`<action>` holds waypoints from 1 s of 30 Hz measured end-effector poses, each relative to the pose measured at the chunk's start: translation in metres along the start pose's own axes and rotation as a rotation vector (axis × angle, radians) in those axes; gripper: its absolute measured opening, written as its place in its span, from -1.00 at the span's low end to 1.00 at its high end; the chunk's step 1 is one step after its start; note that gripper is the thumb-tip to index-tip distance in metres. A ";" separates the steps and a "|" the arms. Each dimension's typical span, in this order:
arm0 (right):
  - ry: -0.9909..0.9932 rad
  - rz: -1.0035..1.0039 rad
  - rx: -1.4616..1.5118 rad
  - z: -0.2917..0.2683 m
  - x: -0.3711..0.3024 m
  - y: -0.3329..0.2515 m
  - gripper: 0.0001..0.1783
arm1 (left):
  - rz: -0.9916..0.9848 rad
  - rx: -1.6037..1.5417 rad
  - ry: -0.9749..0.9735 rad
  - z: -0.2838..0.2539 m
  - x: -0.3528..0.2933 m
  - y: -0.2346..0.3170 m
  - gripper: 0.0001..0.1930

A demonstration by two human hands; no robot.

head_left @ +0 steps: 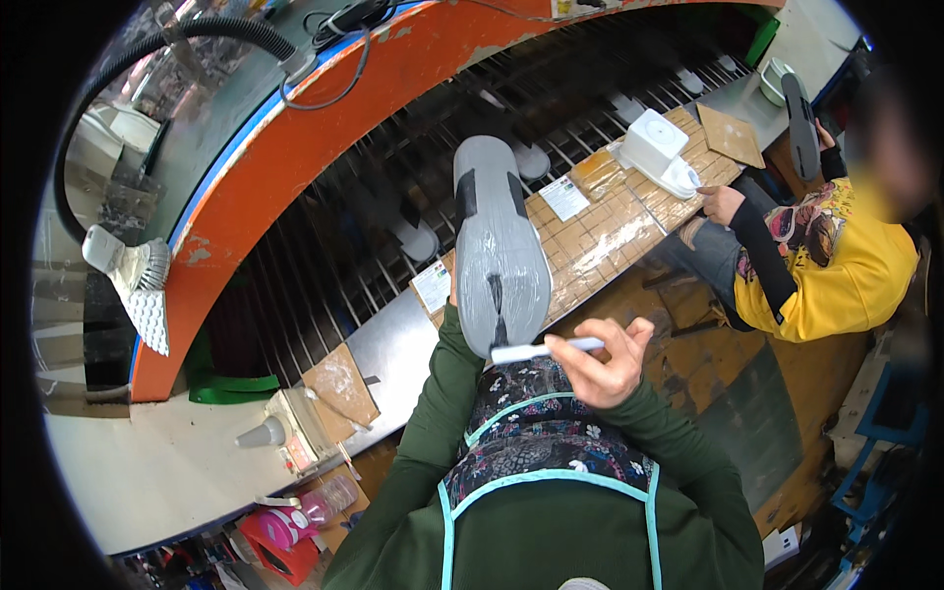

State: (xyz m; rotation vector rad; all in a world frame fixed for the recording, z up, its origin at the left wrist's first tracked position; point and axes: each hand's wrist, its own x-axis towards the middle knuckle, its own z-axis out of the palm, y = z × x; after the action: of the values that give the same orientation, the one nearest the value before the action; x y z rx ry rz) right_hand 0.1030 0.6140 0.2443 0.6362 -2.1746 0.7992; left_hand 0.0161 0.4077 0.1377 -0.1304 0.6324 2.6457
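Note:
A long grey shoe sole point(511, 280) with black patches at its sides stands upright in front of me, its surface glossy and streaked as if wet. My left hand point(453, 287) supports it from behind; only a sliver of that hand shows. In my right hand point(605, 364) is a brush point(541, 351) with a white handle, pinched between thumb and fingers. Its dark bristles touch the lower end of the sole, below a dark slit-like mark.
A rack of metal rods point(324, 285) runs behind an orange arched edge point(231, 231). Right of the sole are a taped board point(600, 251) and a white container point(654, 143). A co-worker in yellow point(836, 265) sits at right. A beige box point(300, 428) stands left.

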 end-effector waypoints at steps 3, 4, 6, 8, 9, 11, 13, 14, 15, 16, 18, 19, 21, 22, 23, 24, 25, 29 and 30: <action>0.032 0.075 -0.071 0.004 0.011 0.011 -0.68 | 0.161 0.213 -0.050 0.009 0.007 -0.006 -0.45; 0.063 0.095 -0.129 0.008 0.019 0.022 -0.69 | 0.246 0.272 -0.167 0.012 0.012 -0.010 -0.45; 0.092 0.181 -0.201 0.016 0.038 0.046 -0.73 | 0.264 0.413 -0.348 0.018 0.015 -0.013 -0.34; 0.149 0.221 -0.232 0.021 0.053 0.067 -0.73 | 0.258 0.381 -0.414 0.024 0.012 -0.015 -0.28; 0.225 0.175 -0.269 0.022 0.055 0.072 -0.73 | 0.195 0.336 -0.380 0.026 0.009 -0.013 -0.32; 0.258 0.192 -0.342 0.021 0.056 0.072 -0.72 | 0.088 0.305 -0.274 0.030 0.000 -0.009 -0.40; 0.197 0.091 -0.337 0.014 0.040 0.051 -0.72 | -0.012 0.237 -0.181 0.033 -0.011 -0.004 -0.46; 0.143 0.065 -0.333 0.010 0.029 0.034 -0.71 | -0.063 0.150 -0.160 0.034 -0.018 0.000 -0.47; 0.096 0.080 -0.237 0.006 0.018 0.019 -0.71 | -0.056 0.128 -0.150 0.035 -0.022 0.002 -0.48; 0.064 0.101 -0.138 0.002 0.008 0.004 -0.71 | -0.050 0.106 -0.140 0.036 -0.025 0.005 -0.48; -0.038 0.122 0.011 -0.006 -0.001 -0.006 -0.71 | 0.066 0.131 -0.157 0.040 -0.027 0.007 -0.49; -0.023 0.148 0.029 -0.007 0.000 -0.001 -0.73 | 0.042 0.047 -0.185 0.043 -0.028 0.007 -0.48; -0.015 0.119 -0.088 -0.008 0.012 0.025 -0.74 | 0.063 0.238 -0.075 0.052 -0.029 0.006 -0.46; 0.014 0.124 -0.144 -0.006 0.020 0.038 -0.73 | 0.071 0.304 -0.049 0.056 -0.029 0.006 -0.46; 0.040 0.121 -0.200 -0.004 0.027 0.050 -0.70 | 0.079 0.371 -0.022 0.061 -0.030 0.005 -0.46; 0.040 0.144 -0.257 -0.002 0.033 0.057 -0.67 | 0.084 0.438 0.005 0.064 -0.029 0.005 -0.46; 0.085 0.136 -0.325 0.001 0.036 0.058 -0.65 | 0.122 0.445 -0.003 0.066 -0.029 0.003 -0.46; 0.025 0.061 -0.178 0.001 0.018 0.019 -0.69 | 0.321 0.330 -0.166 0.045 -0.017 0.017 -0.48; -0.030 0.075 -0.043 0.000 0.011 0.009 -0.69 | 0.363 0.256 -0.176 0.032 -0.013 0.023 -0.49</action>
State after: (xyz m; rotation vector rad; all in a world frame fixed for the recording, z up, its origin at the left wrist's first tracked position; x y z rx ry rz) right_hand 0.0906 0.6184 0.2497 0.5508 -2.2485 0.7842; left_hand 0.0189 0.3986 0.1776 0.3167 1.0063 2.8392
